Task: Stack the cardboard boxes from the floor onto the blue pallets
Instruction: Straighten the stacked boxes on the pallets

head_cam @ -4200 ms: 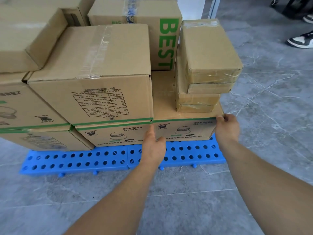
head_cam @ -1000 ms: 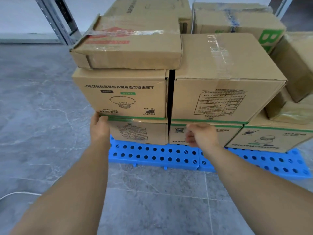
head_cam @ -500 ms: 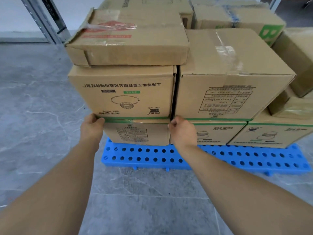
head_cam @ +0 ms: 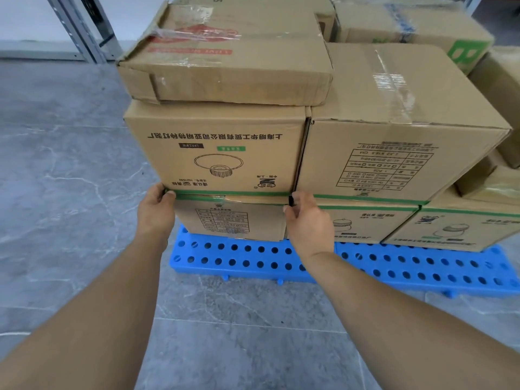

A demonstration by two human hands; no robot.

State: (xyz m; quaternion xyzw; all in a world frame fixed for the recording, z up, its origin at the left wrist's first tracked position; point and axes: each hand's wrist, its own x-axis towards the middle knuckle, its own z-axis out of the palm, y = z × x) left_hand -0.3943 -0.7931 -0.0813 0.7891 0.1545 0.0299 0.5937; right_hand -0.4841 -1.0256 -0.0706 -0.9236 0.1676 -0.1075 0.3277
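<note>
Cardboard boxes stand stacked on two blue pallets [head_cam: 239, 257]. At the stack's left end, a lamp-printed box [head_cam: 219, 153] sits on a smaller bottom box [head_cam: 230, 220] and carries a flat, dented box [head_cam: 230, 71]. My left hand [head_cam: 156, 212] curls round the lamp-printed box's lower left corner, at its green band. My right hand [head_cam: 309, 220] holds the lower right corner, fingertips tucked into the gap beside the neighbouring table-printed box [head_cam: 394, 153]. The fingertips of both hands are hidden behind the cardboard.
More boxes fill the pallets to the right and behind, among them a green-lettered box [head_cam: 408, 26] at the back. Grey metal shelf uprights [head_cam: 84, 26] stand at the far left. Grey marble-pattern floor [head_cam: 70, 192] lies to the left and in front.
Earlier my hands were on the right-end bottom box. They have since shifted to the left end; over the last second my right hand slid left to the lamp-printed box's right corner.
</note>
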